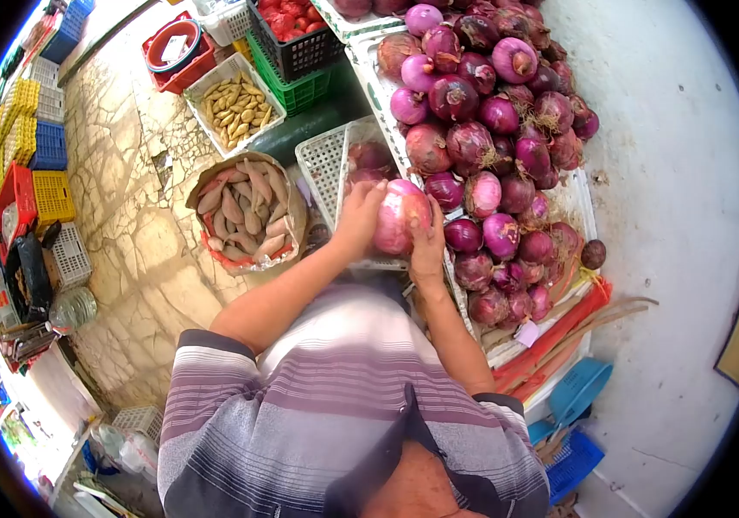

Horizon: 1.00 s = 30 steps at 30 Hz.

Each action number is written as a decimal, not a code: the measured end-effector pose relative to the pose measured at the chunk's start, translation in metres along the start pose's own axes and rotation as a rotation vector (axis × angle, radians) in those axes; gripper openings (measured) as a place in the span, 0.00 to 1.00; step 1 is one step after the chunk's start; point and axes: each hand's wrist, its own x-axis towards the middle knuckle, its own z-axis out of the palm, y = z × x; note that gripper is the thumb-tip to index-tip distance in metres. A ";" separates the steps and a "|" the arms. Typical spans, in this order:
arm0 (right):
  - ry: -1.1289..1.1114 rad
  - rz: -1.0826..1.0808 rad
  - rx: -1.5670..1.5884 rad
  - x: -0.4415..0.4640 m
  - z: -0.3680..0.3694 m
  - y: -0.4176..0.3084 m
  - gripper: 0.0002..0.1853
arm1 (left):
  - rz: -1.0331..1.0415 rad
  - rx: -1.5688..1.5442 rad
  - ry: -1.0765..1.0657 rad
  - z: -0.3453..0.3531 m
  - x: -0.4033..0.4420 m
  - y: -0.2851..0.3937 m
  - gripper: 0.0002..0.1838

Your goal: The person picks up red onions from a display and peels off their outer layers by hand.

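A large pink-purple onion point(402, 217) is held between my two hands in front of my chest. My left hand point(362, 216) wraps its left side, and my right hand point(426, 246) grips its right side with curled fingers. Beneath and behind it, a white perforated basket point(322, 168) holds a few dark onions point(369, 157), partly hidden by my hands and the held onion. Just to the right, a big pile of red onions point(470, 145) lies on a white tray point(386, 104).
Left of the basket stand a sack of sweet potatoes point(247, 210) and a white crate of small yellowish roots point(235, 105). A black crate of tomatoes point(300, 50) is behind. A blue plastic basin point(578, 388) sits at lower right, beside a white wall point(672, 216).
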 end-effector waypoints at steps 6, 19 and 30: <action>-0.116 0.247 0.530 0.003 -0.011 0.007 0.41 | 0.236 0.255 -0.091 -0.013 -0.001 0.011 0.17; -0.098 0.618 1.033 -0.001 -0.004 -0.020 0.50 | -0.342 -0.546 -0.187 -0.009 -0.009 0.035 0.09; -0.142 0.464 0.843 0.000 -0.040 -0.005 0.46 | 0.122 0.383 -0.241 -0.019 0.032 -0.033 0.30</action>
